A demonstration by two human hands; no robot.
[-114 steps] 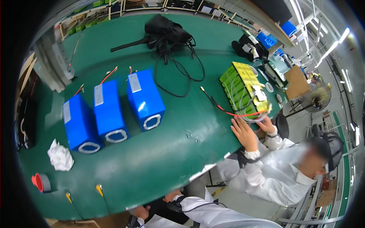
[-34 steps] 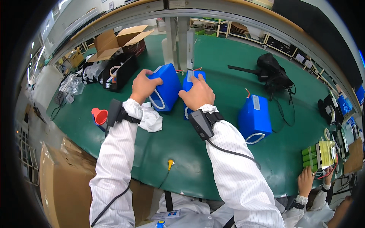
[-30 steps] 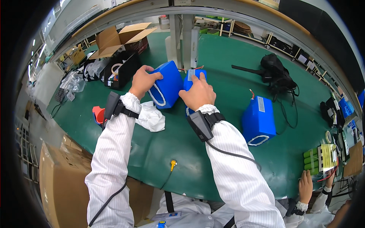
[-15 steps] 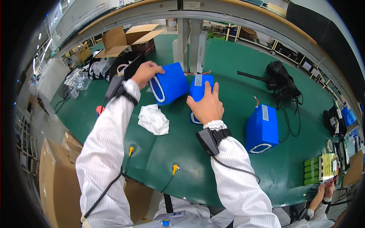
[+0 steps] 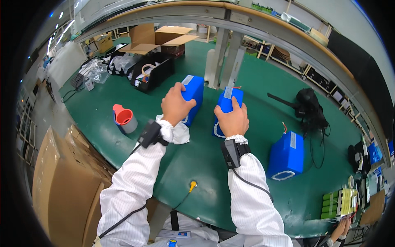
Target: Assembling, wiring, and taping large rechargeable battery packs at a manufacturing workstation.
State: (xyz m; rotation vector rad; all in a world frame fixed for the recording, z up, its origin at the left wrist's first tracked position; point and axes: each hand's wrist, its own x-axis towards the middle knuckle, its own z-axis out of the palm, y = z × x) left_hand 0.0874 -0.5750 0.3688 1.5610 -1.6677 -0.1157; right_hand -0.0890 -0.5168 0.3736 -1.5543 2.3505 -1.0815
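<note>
Two blue-wrapped battery packs stand side by side in front of me. My left hand (image 5: pixel 176 106) is closed on the left battery pack (image 5: pixel 197 92), fingers at its top edge and thumb across its near side. On the other battery pack (image 5: pixel 222 108) rests my right hand (image 5: pixel 233 120), thumb and fingers bent round its upper near part. Both packs carry a pale label on top. A crumpled white cloth (image 5: pixel 181 133) lies under and beside my left hand. A third blue battery pack (image 5: pixel 286 154) with a red lead stands farther right, away from both hands.
Left on the green table (image 5: pixel 214 197) are a red-and-grey tape dispenser (image 5: pixel 125 119), a black bin (image 5: pixel 154 74) and an open carton (image 5: pixel 142 39). A black bag (image 5: pixel 308 103) with straps lies right. Another person's hands (image 5: pixel 340 229) are near a green cell pack (image 5: pixel 339 203) at lower right.
The left pack has gone from tilted, end showing, to standing with its label up. My left hand has moved right and nearer. My right hand remains at its pack. The view has shifted.
</note>
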